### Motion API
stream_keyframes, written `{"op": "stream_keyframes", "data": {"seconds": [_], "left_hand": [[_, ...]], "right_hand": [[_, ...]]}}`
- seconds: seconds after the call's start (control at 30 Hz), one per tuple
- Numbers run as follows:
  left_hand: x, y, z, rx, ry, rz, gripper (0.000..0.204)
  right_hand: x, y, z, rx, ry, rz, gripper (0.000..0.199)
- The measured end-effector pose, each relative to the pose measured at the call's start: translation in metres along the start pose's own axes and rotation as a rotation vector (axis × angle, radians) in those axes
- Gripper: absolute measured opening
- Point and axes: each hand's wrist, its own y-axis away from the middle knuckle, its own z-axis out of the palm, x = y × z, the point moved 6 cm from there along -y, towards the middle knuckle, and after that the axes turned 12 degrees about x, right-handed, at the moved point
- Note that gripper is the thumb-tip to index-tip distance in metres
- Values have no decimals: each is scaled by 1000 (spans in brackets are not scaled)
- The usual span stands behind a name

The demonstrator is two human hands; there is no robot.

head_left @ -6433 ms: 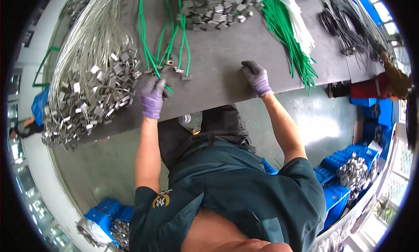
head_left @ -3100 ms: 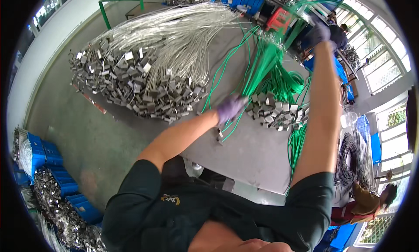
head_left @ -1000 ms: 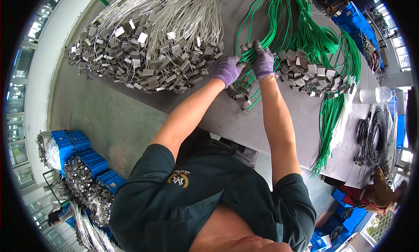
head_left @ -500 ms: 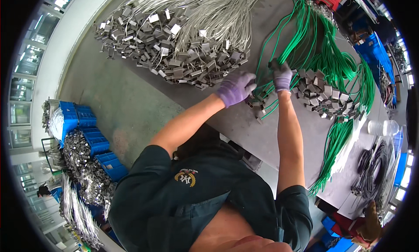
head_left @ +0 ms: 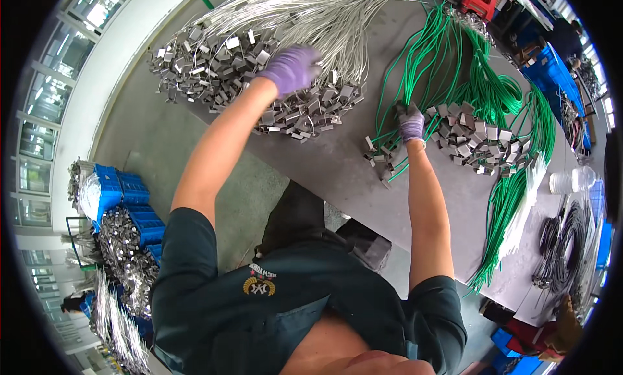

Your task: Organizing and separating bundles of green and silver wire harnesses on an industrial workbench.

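Observation:
My left hand (head_left: 292,70), in a purple glove, is over a large heap of silvery rectangular metal pieces (head_left: 214,67). Motion smears its fingers, so whether they hold anything is unclear. Pale wires (head_left: 318,18) fan out from that heap toward the far edge. My right hand (head_left: 410,123), gloved as well, is closed around a bunch of green wires (head_left: 415,70) that runs away from me. Several metal pieces (head_left: 381,156) hang or lie at the near ends of this bunch. Right of that hand lies another cluster of metal pieces (head_left: 480,141) with green wires.
The grey table (head_left: 324,164) carries everything. A clear plastic jar (head_left: 574,180) and coiled dark wires (head_left: 561,248) lie at the right, with white strands (head_left: 522,209) nearer. Blue crates (head_left: 133,187) with more metal pieces stand at left. A red stool (head_left: 480,0) is at the far right.
My left hand has moved away from beside the right hand, left and farther out over the silvery heap. My right hand stays on the green wires, shifted slightly.

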Motion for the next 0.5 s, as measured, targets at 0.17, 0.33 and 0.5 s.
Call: {"op": "stream_keyframes", "data": {"seconds": [0.17,0.33,0.5], "left_hand": [[70,-18,65,-79,-166,263,50],[-24,-34,152,-49,-232,-111,51],[70,-39,122,-282,-302,311,29]], "right_hand": [[11,3,-4,64,-138,6,22],[-46,9,22,40,-176,-61,24],[25,4,-4,159,-241,4,26]]}}
